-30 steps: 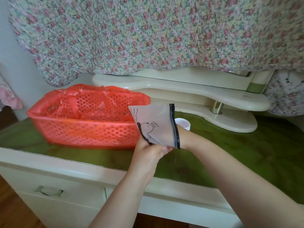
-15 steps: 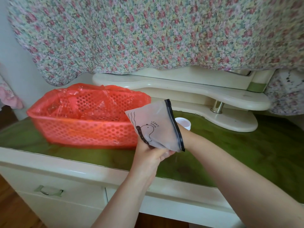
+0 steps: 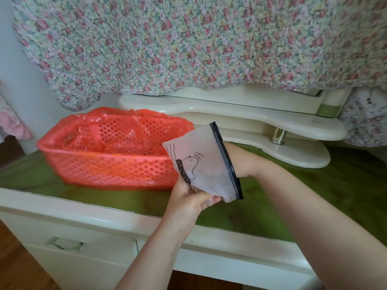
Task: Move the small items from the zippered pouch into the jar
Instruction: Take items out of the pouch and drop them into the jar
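Observation:
A frosted zippered pouch [image 3: 201, 164] with a dark zipper edge and a small cartoon print hangs above the green desktop. My left hand [image 3: 188, 203] pinches its lower corner. My right forearm [image 3: 247, 162] goes in through the open zipper mouth, and my right hand is hidden inside the pouch. What it holds cannot be seen. The jar is out of sight, hidden behind the pouch and my arm.
A red mesh basket [image 3: 109, 168] lined with red plastic stands left of the pouch. A cream mirror stand [image 3: 293, 152] sits behind, draped in floral cloth [image 3: 188, 49]. The green desktop [image 3: 326, 185] stretches to the right. A drawer handle [image 3: 63, 244] is below.
The pouch has tilted so its zipper edge leans further right, and it now covers the white jar that showed behind it. My right forearm reaches deeper into the pouch.

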### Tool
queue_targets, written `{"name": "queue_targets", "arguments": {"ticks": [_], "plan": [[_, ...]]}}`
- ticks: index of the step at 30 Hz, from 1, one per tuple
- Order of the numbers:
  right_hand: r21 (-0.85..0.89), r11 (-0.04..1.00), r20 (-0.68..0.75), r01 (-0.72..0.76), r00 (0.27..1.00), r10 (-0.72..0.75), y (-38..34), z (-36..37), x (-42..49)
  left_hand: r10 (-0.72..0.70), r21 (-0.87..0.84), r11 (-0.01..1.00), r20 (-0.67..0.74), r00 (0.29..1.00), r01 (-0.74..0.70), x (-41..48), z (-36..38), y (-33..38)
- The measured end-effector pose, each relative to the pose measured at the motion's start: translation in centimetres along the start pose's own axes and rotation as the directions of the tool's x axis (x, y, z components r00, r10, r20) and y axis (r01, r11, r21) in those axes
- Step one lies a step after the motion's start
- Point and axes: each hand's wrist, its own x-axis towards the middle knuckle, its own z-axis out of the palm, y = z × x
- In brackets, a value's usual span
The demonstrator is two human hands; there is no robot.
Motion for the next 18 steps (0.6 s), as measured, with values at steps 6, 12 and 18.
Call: {"name": "queue_targets", "arguments": {"ticks": [6, 12, 18], "plan": [[0.277, 0.960, -0.022, -0.039, 0.999, 0.047, 0.7, -1.0, 0.3, 0.037, -0.064, 0.997, -0.035, 0.999, -0.039, 0.2, -0.2, -0.3], [0.848, 0.529, -0.083, 0.019, 0.992, 0.098, 2.0, -2.0, 1.9, 0.060, -0.130, 0.989, -0.059, 0.996, -0.067, 0.5, -0.3, -0.5], [0.982, 0.179, -0.085, 0.054, 0.982, 0.168, 1.9, -2.8, 2.8, 0.079, -0.168, 0.983, 0.010, 0.997, -0.076, 0.3, -0.5, -0.2]]}}
